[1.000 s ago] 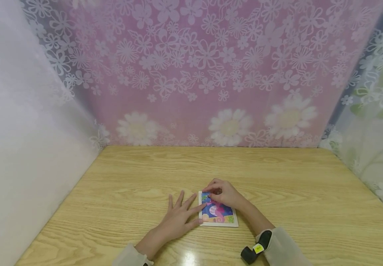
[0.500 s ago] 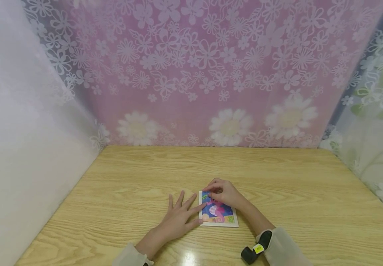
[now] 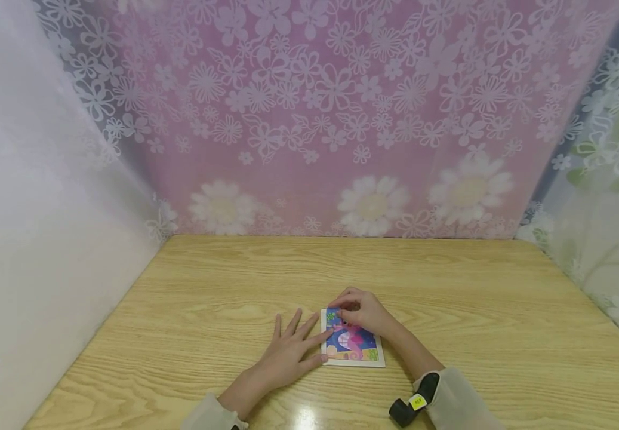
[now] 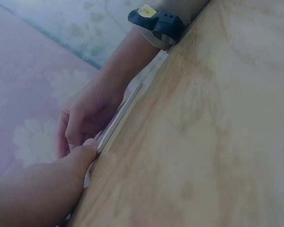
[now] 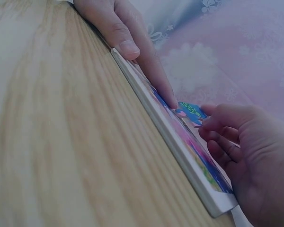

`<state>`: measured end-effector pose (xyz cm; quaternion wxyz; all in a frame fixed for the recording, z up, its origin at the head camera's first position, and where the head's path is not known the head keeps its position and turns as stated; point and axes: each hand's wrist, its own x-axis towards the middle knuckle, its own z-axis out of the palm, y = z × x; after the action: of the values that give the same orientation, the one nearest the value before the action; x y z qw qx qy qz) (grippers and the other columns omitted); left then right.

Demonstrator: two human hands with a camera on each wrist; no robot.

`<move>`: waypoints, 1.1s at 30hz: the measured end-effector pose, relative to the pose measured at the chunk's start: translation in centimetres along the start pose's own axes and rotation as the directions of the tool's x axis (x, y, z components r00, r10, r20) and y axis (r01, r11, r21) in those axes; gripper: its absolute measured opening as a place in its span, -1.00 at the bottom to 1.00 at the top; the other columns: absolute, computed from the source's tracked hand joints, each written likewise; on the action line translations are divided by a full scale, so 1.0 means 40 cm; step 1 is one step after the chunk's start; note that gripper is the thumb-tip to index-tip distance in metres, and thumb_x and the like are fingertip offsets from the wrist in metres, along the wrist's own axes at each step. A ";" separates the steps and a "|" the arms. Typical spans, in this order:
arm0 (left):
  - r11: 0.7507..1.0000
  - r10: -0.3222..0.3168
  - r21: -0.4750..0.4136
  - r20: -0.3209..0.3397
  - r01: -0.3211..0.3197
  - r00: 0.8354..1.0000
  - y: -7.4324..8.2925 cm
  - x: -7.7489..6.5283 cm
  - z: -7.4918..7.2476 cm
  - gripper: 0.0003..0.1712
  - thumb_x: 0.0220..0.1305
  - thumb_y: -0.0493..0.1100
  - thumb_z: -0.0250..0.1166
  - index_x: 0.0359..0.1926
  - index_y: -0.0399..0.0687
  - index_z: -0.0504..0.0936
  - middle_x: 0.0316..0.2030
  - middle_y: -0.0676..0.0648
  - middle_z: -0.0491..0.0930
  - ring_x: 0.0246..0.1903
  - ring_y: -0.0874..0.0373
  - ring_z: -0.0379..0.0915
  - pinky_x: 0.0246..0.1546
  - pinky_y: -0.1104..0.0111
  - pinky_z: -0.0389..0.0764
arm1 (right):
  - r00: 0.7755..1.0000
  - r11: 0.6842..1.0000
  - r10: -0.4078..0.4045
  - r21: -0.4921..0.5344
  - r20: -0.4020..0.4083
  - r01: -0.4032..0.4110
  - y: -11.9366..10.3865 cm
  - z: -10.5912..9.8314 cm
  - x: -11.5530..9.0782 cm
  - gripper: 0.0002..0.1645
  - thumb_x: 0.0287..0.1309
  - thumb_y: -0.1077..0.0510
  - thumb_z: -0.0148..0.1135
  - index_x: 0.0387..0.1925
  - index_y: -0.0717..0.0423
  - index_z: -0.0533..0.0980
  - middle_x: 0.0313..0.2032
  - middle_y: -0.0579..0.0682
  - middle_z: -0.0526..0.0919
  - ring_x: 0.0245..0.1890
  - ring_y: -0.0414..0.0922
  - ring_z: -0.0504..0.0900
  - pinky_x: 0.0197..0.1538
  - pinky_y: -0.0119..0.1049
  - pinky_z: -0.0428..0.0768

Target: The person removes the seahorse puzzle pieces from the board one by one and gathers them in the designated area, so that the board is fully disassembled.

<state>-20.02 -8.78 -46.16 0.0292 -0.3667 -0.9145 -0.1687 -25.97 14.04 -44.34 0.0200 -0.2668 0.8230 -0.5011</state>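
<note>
A small picture puzzle with a pink seahorse on blue sits in a white-framed tray (image 3: 354, 362) on the table. My left hand (image 3: 286, 353) lies with straight, spread fingers at its left side. Its index finger reaches over the picture and its thumb (image 5: 128, 47) touches the frame. My right hand (image 3: 367, 313) pinches a blue puzzle piece with green dots (image 5: 191, 111) at the upper left corner. In the right wrist view that piece tilts up from the tray. Part of the picture is hidden under the right hand. The left wrist view shows only the tray's edge (image 4: 120, 117).
The wood-grain table (image 3: 223, 280) extends around the tray on all sides. A pink floral curtain (image 3: 298, 137) hangs along its far edge, with pale cloth (image 3: 46, 197) at the left. A black wrist camera (image 3: 413, 401) sits on the right sleeve.
The blue corner piece has risen slightly in my right hand and now overlaps the white border. My left fingers have shifted a little to the right.
</note>
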 end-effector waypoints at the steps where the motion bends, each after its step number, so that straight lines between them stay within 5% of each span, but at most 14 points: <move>1: 1.000 0.001 0.000 0.000 -0.001 1.000 0.000 0.000 0.000 -0.40 0.35 0.27 -0.17 0.33 0.25 0.26 0.38 -0.10 -0.04 0.32 -0.26 -0.33 0.10 -0.28 -0.39 | 1.000 1.000 0.001 0.003 -0.003 -0.001 -0.013 -0.001 -0.002 -0.77 0.08 0.37 0.20 -0.18 0.24 0.62 -0.23 0.04 0.54 -0.25 -0.08 0.47 -0.21 -0.35 0.46; 7: 1.000 0.008 -0.005 0.003 -0.008 1.000 -0.001 -0.001 -0.002 -0.41 0.36 0.25 -0.18 0.33 0.23 0.25 0.38 -0.07 -0.03 0.32 -0.25 -0.34 0.10 -0.28 -0.40 | 1.000 1.000 0.011 0.014 -0.020 -0.011 -0.062 -0.007 -0.009 -0.77 0.08 0.39 0.18 -0.18 0.34 0.59 -0.23 0.15 0.53 -0.24 -0.05 0.50 -0.19 -0.36 0.47; 16: 1.000 0.015 -0.008 -0.003 -0.015 1.000 -0.004 0.001 0.002 -0.41 0.36 0.26 -0.18 0.33 0.25 0.25 0.38 -0.07 -0.03 0.32 -0.26 -0.33 0.10 -0.28 -0.40 | 0.997 0.999 0.050 -0.014 -0.065 -0.051 0.011 -0.002 0.013 -0.78 0.08 0.33 0.23 -0.19 0.17 0.63 -0.25 -0.04 0.55 -0.25 -0.15 0.47 -0.19 -0.35 0.45; 22: 1.000 0.006 0.007 -0.014 -0.005 1.000 -0.008 0.003 0.012 -0.40 0.34 0.29 -0.19 0.33 0.28 0.25 0.38 -0.05 -0.03 0.32 -0.25 -0.32 0.11 -0.28 -0.38 | 0.998 0.999 0.026 0.041 -0.049 -0.024 -0.035 -0.011 0.008 -0.78 0.06 0.39 0.21 -0.20 0.31 0.61 -0.25 0.12 0.54 -0.26 -0.05 0.48 -0.22 -0.30 0.46; 26: 1.000 0.008 0.005 -0.016 -0.008 1.000 -0.007 0.004 0.013 -0.39 0.34 0.30 -0.18 0.33 0.27 0.25 0.38 -0.05 -0.03 0.33 -0.24 -0.33 0.11 -0.27 -0.39 | 0.999 0.998 0.031 0.060 -0.037 -0.029 -0.029 -0.023 0.006 -0.78 0.08 0.34 0.21 -0.19 0.26 0.62 -0.25 0.06 0.54 -0.26 -0.10 0.47 -0.23 -0.33 0.46; 33: 1.000 0.003 -0.001 -0.011 -0.003 1.000 -0.006 0.004 0.013 -0.38 0.33 0.31 -0.19 0.34 0.27 0.23 0.38 -0.06 -0.02 0.33 -0.23 -0.34 0.11 -0.26 -0.41 | 0.999 0.999 0.000 -0.044 -0.036 -0.002 0.008 -0.062 -0.004 -0.78 0.11 0.19 0.24 -0.19 0.13 0.64 -0.25 -0.04 0.56 -0.28 -0.11 0.47 -0.24 -0.33 0.47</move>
<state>-20.27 -8.66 -46.69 0.0341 -0.3669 -0.9137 -0.1713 -26.70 16.27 -43.41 -0.0004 -0.2578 0.8342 -0.4876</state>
